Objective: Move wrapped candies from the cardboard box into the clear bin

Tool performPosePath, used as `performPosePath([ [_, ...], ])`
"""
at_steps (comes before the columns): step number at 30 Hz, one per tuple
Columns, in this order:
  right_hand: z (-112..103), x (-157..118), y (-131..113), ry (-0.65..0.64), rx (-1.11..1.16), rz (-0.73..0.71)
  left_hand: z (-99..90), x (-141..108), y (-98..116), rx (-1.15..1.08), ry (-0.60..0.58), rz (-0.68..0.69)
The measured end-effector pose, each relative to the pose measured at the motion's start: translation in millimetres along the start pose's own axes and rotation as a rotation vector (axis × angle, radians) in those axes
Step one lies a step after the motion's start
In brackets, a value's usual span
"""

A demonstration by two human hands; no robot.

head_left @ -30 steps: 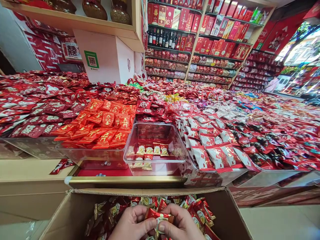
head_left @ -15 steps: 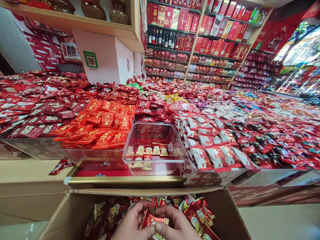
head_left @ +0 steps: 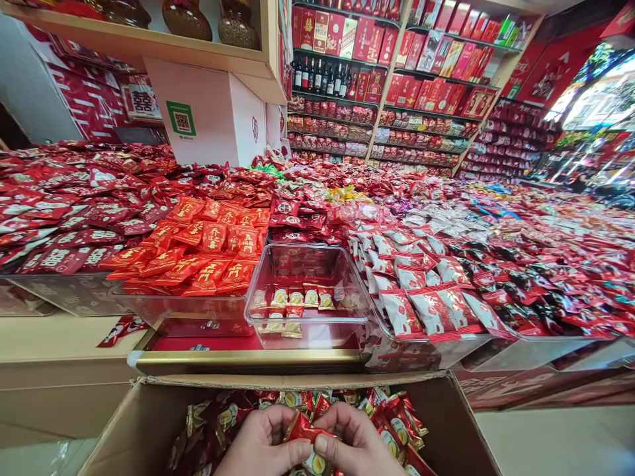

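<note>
Our left hand (head_left: 262,444) and right hand (head_left: 354,441), equally near, pinch a candy (head_left: 302,430) between their fingertips, over the box (head_left: 292,381), short of its far edge; we cannot tell the candy's long axis.

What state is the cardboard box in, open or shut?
Open: no flap covers the visible part of the cardboard box, and wrapped candies show inside.

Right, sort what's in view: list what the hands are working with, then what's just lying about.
In use:
Left hand and right hand, both gripping one small red-and-gold wrapped packet
Open brown cardboard box with similar packets
Probably the clear rectangular plastic bin, holding a few lookalikes

Lying about:
Bright orange-red packets with gold lettering
White-and-red packets
Dark glass bottles
</note>
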State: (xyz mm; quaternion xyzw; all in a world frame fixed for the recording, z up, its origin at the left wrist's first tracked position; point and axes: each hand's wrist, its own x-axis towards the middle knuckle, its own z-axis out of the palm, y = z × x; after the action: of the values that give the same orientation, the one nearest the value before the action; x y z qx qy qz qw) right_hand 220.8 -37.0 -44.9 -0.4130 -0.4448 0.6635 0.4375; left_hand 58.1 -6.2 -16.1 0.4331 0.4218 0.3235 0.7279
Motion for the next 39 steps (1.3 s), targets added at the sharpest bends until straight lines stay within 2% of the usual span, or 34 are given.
performPosePath([
  [4, 2.7, 0.8, -9.0, 0.103, 0.07, -0.01, -0.7, 0.3, 7.0, -0.001, 0.017, -0.019],
  [8, 6.3, -2.1, -22.8, 0.18, 0.07, 0.066, -3.1, 1.1, 9.6, 0.047, 0.017, -0.042],
  [13, 6.7, -4.6, -26.8, 0.239, 0.087, 0.102, 1.0, -1.7, 12.1, -0.139, 0.024, -0.112],
  [16, 6.7, -5.2, -25.2, 0.235, 0.072, 0.111, 5.2, -4.2, 17.0, -0.179, 0.021, -0.171],
  [20, 7.2, -5.1, -24.5, 0.2, 0.038, 0.084, 5.7, -4.7, 18.5, 0.007, 0.017, -0.101],
  [24, 6.7, -6.9, -27.6, 0.165, -0.061, 0.066, 2.8, -3.7, 14.4, 0.093, 0.044, -0.066],
  [27, 5.3, -10.2, -29.6, 0.211, -0.367, -0.043, 4.0, -4.8, 10.0, 0.032, 0.033, -0.104],
  [29, 5.1, -12.0, -29.3, 0.22, -0.709, -0.22, 6.6, -6.7, 7.6, -0.083, 0.02, -0.163],
  [31, 5.9, -12.5, -28.3, 0.129, -0.964, -0.378, 9.1, -8.7, 6.2, -0.2, 0.006, -0.18],
  [32, 6.8, -12.4, -27.8, 0.067, -1.022, -0.428, 9.7, -9.4, 5.8, -0.244, 0.0, -0.175],
  [35, 10.1, -11.9, -27.3, -0.058, -0.989, -0.478, 7.5, -8.9, 3.4, -0.279, -0.005, -0.168],
  [37, 11.8, -11.8, -27.5, -0.054, -0.885, -0.459, 3.3, -6.7, -0.9, -0.25, -0.035, -0.17],
  [39, 12.2, -11.8, -27.4, -0.007, -0.789, -0.372, -0.6, -4.2, -7.0, -0.191, -0.077, -0.157],
])
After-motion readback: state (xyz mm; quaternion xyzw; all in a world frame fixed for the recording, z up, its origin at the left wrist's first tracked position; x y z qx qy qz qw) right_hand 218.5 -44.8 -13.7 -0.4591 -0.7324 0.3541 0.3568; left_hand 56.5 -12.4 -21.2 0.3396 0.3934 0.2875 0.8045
